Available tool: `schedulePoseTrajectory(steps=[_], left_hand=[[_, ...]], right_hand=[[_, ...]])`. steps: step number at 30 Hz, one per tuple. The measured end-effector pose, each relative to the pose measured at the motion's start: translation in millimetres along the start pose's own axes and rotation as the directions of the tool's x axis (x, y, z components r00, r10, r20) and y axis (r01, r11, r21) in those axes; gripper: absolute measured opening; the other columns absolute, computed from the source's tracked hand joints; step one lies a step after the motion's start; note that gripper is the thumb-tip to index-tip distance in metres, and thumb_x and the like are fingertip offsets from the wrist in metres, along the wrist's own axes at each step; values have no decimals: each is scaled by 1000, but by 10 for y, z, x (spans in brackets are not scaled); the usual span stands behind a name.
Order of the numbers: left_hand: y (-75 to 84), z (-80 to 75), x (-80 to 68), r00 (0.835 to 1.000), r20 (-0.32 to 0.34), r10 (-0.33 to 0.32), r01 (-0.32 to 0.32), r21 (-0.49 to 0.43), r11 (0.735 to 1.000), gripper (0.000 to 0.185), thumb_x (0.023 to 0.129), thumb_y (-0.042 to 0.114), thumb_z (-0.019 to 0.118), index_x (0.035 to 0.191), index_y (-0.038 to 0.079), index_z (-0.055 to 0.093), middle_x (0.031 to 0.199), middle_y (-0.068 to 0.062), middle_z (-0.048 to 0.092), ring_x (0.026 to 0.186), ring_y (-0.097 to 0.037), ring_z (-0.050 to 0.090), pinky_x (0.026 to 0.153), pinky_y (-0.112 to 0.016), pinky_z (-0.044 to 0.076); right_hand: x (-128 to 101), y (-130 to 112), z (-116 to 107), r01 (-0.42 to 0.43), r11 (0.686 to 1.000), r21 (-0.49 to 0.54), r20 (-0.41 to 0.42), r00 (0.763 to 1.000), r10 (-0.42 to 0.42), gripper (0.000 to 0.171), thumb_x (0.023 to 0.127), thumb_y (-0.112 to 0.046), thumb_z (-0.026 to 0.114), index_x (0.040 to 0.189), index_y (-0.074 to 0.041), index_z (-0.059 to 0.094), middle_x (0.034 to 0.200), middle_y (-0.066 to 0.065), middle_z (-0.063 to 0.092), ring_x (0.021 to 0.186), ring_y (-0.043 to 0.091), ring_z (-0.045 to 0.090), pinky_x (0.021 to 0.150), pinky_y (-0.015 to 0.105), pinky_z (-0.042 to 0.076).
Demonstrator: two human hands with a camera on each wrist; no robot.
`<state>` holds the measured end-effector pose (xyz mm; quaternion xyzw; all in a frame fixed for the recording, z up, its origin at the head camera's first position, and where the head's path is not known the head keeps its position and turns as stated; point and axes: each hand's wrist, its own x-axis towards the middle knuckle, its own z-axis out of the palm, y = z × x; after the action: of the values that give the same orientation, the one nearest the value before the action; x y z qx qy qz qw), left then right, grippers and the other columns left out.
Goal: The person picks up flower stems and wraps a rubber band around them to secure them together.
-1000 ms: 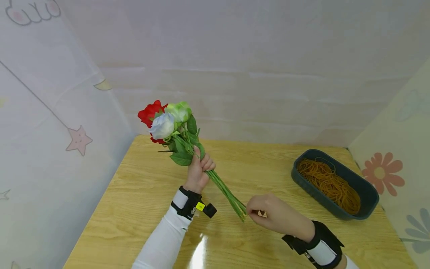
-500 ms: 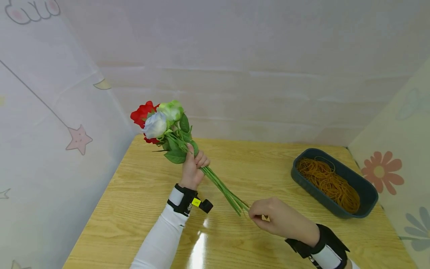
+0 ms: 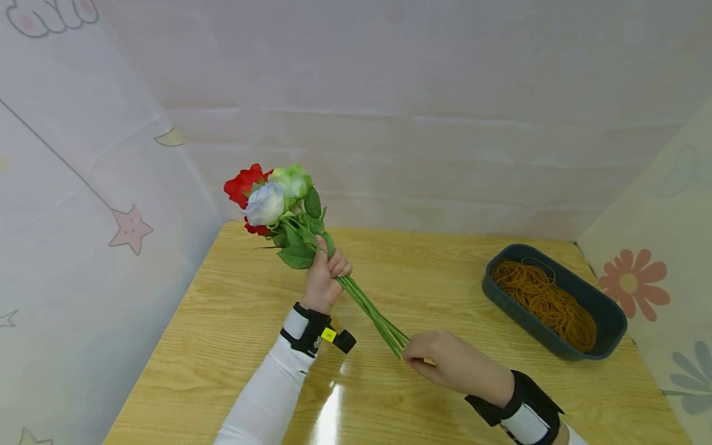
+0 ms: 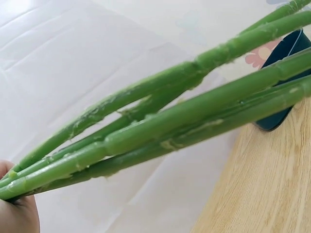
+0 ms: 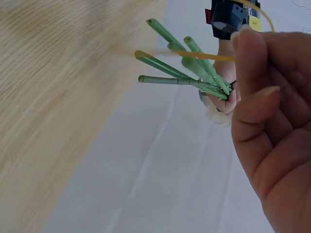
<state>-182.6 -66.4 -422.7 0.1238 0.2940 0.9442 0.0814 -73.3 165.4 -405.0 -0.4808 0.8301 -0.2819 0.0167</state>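
**Wooden table and its tray**

A light wooden table (image 3: 239, 309) with a glossy, grained top stands against pale sheeted walls on three sides. Lying directly on it, near the far right corner, is a dark oblong tray (image 3: 609, 315) set at a slant to the edges. It is filled with a loose heap of tan rubber bands (image 3: 547, 303).

Colours and patterns you had on the table

Your bunch held a red rose (image 3: 243, 184), a pale blue-white rose (image 3: 265, 204) and a light green rose (image 3: 293, 181) on green stems (image 3: 369, 313); the rubber bands (image 3: 547, 303) were orange-brown, their tray (image 3: 610, 319) dark teal, the table (image 3: 233, 321) light woodgrain.
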Motion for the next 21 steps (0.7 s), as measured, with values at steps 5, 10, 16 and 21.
schedulePoseTrajectory(steps=[5,10,16,21], left_hand=[[-77,28,9,1000,7,-28,27,53,998,49,99,40,17,58,21,33,50,1,12,43,-12,8,51,-21,9],[-147,38,7,999,20,-51,49,85,995,49,99,41,17,57,21,31,51,0,11,42,-12,9,50,-21,11],[-131,25,58,1000,-3,-13,13,87,996,47,99,40,21,58,20,30,50,0,11,42,-11,9,50,-22,9],[-116,26,112,999,-32,0,3,90,996,47,100,39,20,58,19,30,48,1,13,42,-11,9,49,-21,11]], right_hand=[[56,45,6,-44,999,-13,-47,998,43,12,82,-1,67,83,-14,66,80,-1,66,71,-1,57,59,14,46],[83,75,-10,-49,999,-9,-55,997,49,11,82,-1,67,82,-12,66,79,0,66,71,-1,57,59,15,46],[49,101,-66,-33,999,6,-26,999,33,18,81,1,67,79,-16,63,77,-7,63,67,-5,49,57,11,42],[-56,188,-94,-30,999,-17,-52,998,29,20,80,1,67,81,-18,63,79,-7,64,67,-5,49,57,12,42]])
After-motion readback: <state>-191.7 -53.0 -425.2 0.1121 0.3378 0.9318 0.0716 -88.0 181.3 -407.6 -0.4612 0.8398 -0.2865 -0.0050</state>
